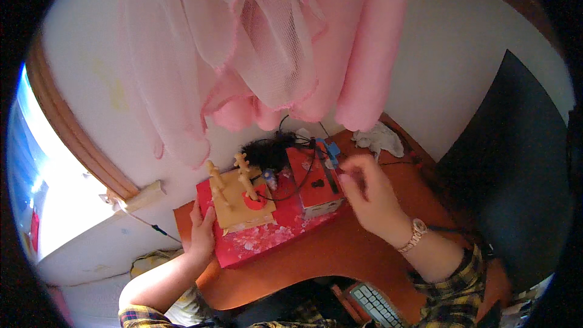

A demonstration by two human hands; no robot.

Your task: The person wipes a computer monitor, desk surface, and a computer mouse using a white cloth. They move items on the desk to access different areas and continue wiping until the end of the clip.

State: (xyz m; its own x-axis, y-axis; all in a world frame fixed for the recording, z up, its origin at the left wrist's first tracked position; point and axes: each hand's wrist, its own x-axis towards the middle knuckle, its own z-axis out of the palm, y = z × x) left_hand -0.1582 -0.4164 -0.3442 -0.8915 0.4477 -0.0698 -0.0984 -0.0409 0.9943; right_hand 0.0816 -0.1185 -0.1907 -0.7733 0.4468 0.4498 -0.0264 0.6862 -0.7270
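Observation:
My left hand [202, 232] grips the left edge of a flat red box [255, 243] with a floral print. On that box rests a tan wooden board or box [248, 221] carrying two upright, knobbly wooden posts [246, 177]. A red disc [255, 198] lies at the foot of one post. My right hand [369, 196], fingers curled, hovers beside a smaller red box [314, 177] with a dark strip on top. Its fingertips are close to a blue clip-like object [331, 151]. Blur hides whether anything small is between them.
Black fluffy material [268, 150] and thin cables lie behind the boxes, below a hanging pink curtain [273, 54]. A crumpled white cloth [380, 140] sits at the back of the brown desk [273, 278]. A keyboard [373, 305] is below the front edge; a dark panel [510, 182] stands right.

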